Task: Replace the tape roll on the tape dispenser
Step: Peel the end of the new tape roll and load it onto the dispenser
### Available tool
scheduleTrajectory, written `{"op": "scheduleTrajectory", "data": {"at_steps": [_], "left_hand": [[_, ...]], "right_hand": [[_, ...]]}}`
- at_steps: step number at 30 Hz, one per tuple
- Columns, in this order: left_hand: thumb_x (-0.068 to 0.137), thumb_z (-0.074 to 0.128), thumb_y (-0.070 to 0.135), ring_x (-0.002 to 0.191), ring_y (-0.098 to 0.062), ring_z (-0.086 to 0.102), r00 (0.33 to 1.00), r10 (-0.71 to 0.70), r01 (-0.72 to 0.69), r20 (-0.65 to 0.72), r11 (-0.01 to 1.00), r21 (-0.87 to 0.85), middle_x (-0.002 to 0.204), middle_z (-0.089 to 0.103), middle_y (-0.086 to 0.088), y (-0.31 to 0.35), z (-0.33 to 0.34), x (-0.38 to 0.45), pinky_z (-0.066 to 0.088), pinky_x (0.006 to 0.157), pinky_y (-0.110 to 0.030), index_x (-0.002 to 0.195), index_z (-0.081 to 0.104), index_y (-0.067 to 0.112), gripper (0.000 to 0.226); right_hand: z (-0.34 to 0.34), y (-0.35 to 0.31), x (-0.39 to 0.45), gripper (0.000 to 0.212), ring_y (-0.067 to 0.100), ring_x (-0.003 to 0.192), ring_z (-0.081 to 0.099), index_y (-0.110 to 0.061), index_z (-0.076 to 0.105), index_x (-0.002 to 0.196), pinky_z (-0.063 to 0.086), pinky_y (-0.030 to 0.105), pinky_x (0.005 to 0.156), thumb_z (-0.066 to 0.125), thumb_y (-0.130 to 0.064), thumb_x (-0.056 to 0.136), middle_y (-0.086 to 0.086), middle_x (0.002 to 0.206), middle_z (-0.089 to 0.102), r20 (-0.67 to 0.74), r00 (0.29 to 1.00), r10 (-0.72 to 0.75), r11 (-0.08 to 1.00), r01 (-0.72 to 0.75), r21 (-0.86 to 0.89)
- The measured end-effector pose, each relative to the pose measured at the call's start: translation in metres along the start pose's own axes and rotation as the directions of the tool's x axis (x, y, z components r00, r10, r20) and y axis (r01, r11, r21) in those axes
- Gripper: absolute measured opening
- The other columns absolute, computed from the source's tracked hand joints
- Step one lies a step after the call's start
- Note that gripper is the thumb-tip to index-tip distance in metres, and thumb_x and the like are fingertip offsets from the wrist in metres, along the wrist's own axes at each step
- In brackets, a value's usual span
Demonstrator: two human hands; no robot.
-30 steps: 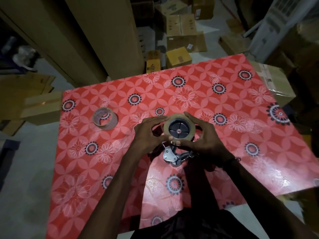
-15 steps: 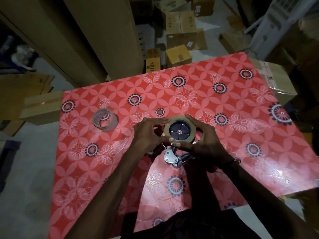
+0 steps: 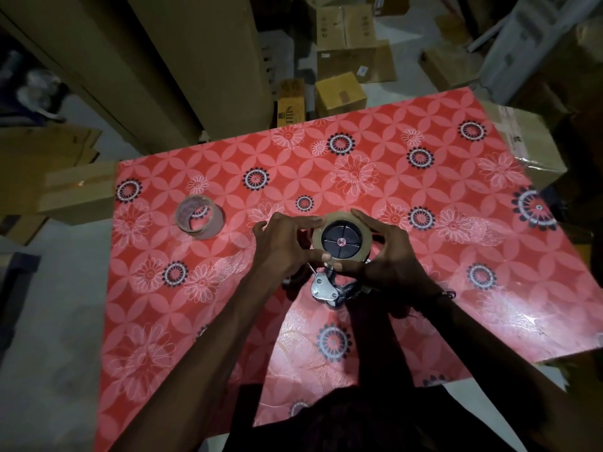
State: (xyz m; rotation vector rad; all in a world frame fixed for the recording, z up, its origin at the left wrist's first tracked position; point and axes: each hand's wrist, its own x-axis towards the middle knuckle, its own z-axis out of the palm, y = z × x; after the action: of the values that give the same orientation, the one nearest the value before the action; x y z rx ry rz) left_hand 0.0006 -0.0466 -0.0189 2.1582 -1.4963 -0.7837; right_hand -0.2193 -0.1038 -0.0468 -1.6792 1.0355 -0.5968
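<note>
Both hands — left [image 3: 283,246], right [image 3: 390,256] — grip the tape roll [image 3: 367,232] on its dispenser [image 3: 326,291].

We see a glossy red tablecloth [image 3: 424,197] printed with pale pink petal circles, white line flowers and black-and-white rosettes — on it a tan tape roll [image 3: 345,240] around a black hub, and a brownish, nearly spent tape roll [image 3: 199,217].

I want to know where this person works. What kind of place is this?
Probably a storeroom or packing area. Cardboard boxes lie about the concrete floor, and tall cardboard sheets lean behind the table. Both hands, left hand and right hand, hold a tape roll on a tape dispenser.
</note>
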Motion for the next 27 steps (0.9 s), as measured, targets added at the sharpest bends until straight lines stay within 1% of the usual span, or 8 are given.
{"op": "scheduleTrajectory", "data": {"at_steps": [4, 7, 11, 12, 18, 21, 24, 27], "left_hand": [[0.059, 0.097, 0.052, 0.143, -0.015, 0.051, 1.0, -0.013, 0.012, 0.015, 0.999, 0.038, 0.137, 0.068, 0.025, 0.004, 0.001, -0.002, 0.022, 0.116, -0.05, 0.132, 0.072, 0.043, 0.078], [0.059, 0.098, 0.051, 0.14, -0.016, 0.053, 0.999, -0.034, 0.032, 0.024, 0.997, 0.076, 0.137, 0.069, 0.022, 0.009, 0.0, -0.001, 0.027, 0.118, -0.056, 0.131, 0.072, 0.043, 0.076], [0.059, 0.098, 0.053, 0.135, -0.019, 0.056, 0.999, -0.042, 0.037, 0.029, 0.988, 0.149, 0.135, 0.072, 0.016, 0.015, 0.0, -0.001, 0.03, 0.114, -0.056, 0.131, 0.072, 0.043, 0.077], [0.06, 0.098, 0.052, 0.136, -0.02, 0.055, 0.999, -0.037, 0.032, 0.029, 0.986, 0.163, 0.135, 0.072, 0.015, 0.016, -0.001, -0.001, 0.03, 0.113, -0.056, 0.131, 0.072, 0.042, 0.076], [0.068, 0.095, 0.047, 0.14, -0.025, 0.045, 0.999, -0.029, 0.021, 0.038, 0.98, 0.2, 0.142, 0.069, 0.007, 0.023, -0.002, -0.007, 0.025, 0.112, -0.051, 0.137, 0.069, 0.038, 0.074], [0.074, 0.092, 0.045, 0.138, -0.026, 0.045, 0.999, 0.014, -0.02, 0.035, 0.982, 0.187, 0.143, 0.068, 0.006, 0.017, 0.002, -0.014, 0.026, 0.11, -0.051, 0.143, 0.064, 0.038, 0.074], [0.086, 0.084, 0.043, 0.138, -0.026, 0.045, 0.998, 0.054, -0.048, -0.032, 0.984, 0.172, 0.15, 0.061, 0.009, 0.011, 0.009, -0.03, 0.028, 0.111, -0.048, 0.148, 0.059, 0.036, 0.066], [0.095, 0.078, 0.029, 0.14, -0.025, 0.047, 0.964, 0.013, -0.009, -0.266, 1.0, 0.016, 0.154, 0.057, 0.003, 0.003, 0.025, -0.05, 0.035, 0.117, -0.049, 0.143, 0.062, 0.023, 0.051]], "right_hand": [[-0.001, 0.003, -0.001, 0.11, -0.002, 0.127, 0.068, -0.01, 0.057, 0.154, 0.052, 0.016, 0.107, 0.109, -0.031, 0.059, -0.009, 0.14, 0.073, 0.001, 1.0, 0.001, 1.0, -0.001, 0.0], [-0.001, 0.005, -0.001, 0.11, -0.005, 0.127, 0.067, -0.011, 0.058, 0.154, 0.05, 0.012, 0.106, 0.109, -0.027, 0.058, -0.01, 0.139, 0.073, -0.009, 1.0, 0.016, 1.0, -0.016, 0.022], [-0.001, 0.0, -0.003, 0.101, -0.01, 0.123, 0.067, -0.021, 0.062, 0.149, 0.051, 0.01, 0.103, 0.108, -0.03, 0.059, -0.021, 0.13, 0.073, -0.004, 1.0, 0.02, 0.999, -0.02, 0.048], [-0.001, -0.002, -0.003, 0.101, -0.01, 0.122, 0.068, -0.019, 0.062, 0.149, 0.05, 0.009, 0.102, 0.108, -0.032, 0.06, -0.023, 0.129, 0.074, -0.004, 1.0, 0.017, 0.999, -0.017, 0.049], [0.001, -0.006, -0.011, 0.105, -0.01, 0.122, 0.067, -0.016, 0.059, 0.153, 0.048, 0.005, 0.098, 0.108, -0.033, 0.061, -0.016, 0.133, 0.074, -0.013, 1.0, -0.002, 0.999, 0.003, 0.048], [0.001, -0.008, -0.014, 0.104, -0.006, 0.123, 0.068, -0.019, 0.06, 0.152, 0.052, 0.013, 0.103, 0.107, -0.038, 0.061, -0.014, 0.134, 0.075, -0.009, 1.0, -0.011, 1.0, 0.011, 0.016], [0.001, -0.006, -0.014, 0.106, -0.005, 0.121, 0.069, -0.019, 0.059, 0.153, 0.056, 0.021, 0.105, 0.107, -0.038, 0.06, -0.013, 0.134, 0.074, -0.026, 1.0, 0.0, 1.0, 0.0, -0.007], [0.003, -0.002, -0.015, 0.104, -0.001, 0.126, 0.068, -0.02, 0.057, 0.155, 0.056, 0.028, 0.109, 0.106, -0.033, 0.063, -0.011, 0.139, 0.071, -0.042, 0.999, 0.011, 1.0, -0.011, -0.012]]}}
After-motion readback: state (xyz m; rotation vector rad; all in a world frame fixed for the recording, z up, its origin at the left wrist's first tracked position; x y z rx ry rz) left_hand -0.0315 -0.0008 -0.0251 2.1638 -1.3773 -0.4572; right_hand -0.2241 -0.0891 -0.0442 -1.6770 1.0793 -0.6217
